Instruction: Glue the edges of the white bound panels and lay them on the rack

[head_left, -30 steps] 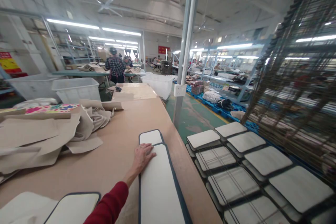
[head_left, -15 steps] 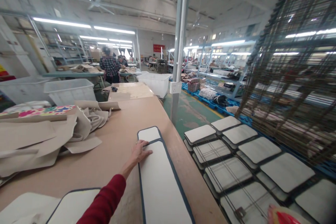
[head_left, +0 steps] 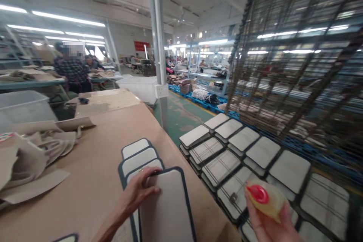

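My left hand (head_left: pixel 144 186) pinches the upper left edge of a white panel with a dark border (head_left: pixel 168 200), thumb on its face and fingers over its top. The panel is tilted up off the table. Beneath and behind it, several similar bordered panels (head_left: pixel 136 146) lie overlapping in a staggered stack. At the lower right my right hand (head_left: pixel 272 221) is wrapped round a yellowish translucent squeeze bottle (head_left: pixel 272 198). Its red cap (head_left: pixel 258 194) points up and to the left, above the panels on the rack.
A wire rack with rows of white panels (head_left: pixel 245 140) stands right of the brown table (head_left: pixel 107 159). Beige cut pieces (head_left: pixel 36 155) are heaped at the left. A pole with a socket box (head_left: pixel 161 90) rises beyond the table edge. A person (head_left: pixel 70 68) stands at the back left.
My left hand has lifted a panel by its top edge, and the stack now shows fanned edges. My right hand and the bottle have come up into view. The view has turned right.
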Motion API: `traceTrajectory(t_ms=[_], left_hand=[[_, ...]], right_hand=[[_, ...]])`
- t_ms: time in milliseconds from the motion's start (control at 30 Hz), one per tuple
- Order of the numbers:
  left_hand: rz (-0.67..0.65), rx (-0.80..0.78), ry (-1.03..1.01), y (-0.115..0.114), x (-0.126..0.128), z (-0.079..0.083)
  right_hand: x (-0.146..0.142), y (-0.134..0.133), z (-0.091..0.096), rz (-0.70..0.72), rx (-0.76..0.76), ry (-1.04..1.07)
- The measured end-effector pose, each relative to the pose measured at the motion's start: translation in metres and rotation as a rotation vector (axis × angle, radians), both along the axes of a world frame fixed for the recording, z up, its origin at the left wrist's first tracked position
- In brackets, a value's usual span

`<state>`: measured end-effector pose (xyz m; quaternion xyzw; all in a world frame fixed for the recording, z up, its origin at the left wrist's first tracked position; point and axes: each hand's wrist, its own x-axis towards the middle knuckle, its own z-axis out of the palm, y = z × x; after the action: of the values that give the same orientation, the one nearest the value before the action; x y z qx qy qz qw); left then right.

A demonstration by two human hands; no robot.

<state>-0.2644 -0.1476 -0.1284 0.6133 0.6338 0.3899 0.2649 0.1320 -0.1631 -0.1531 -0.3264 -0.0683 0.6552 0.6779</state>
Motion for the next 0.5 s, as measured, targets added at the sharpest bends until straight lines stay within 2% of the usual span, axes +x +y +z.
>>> traceTrajectory(t_ms=[67,167,267,333,400,500], left_hand=[[-0.093,-0.008,-0.13,-0.005,0.006,0.007],[-0.133,-0.029,-0.408,-0.003,0.001,0.001],[0.019,-0.073,-0.587,-0.005,-0.003,-0.017],[0.216,-0.151,-0.64,-0.015,0.002,-0.033],[0.355,-0.242,-0.653,-0.033,0.016,-0.05],[0.359,-0.333,-0.65,-0.058,0.044,-0.069]], right_hand=[[-0.016,-0.001,0.017,-0.109,-0.058,0.072],[-0.034,0.0,0.034,-0.201,-0.091,0.185],[-0.036,0.0,0.038,-0.237,-0.129,0.274],[-0.032,-0.001,0.039,-0.255,-0.163,0.297],[-0.028,-0.002,0.04,-0.274,-0.194,0.296],[-0.026,0.0,0.043,-0.276,-0.221,0.299]])
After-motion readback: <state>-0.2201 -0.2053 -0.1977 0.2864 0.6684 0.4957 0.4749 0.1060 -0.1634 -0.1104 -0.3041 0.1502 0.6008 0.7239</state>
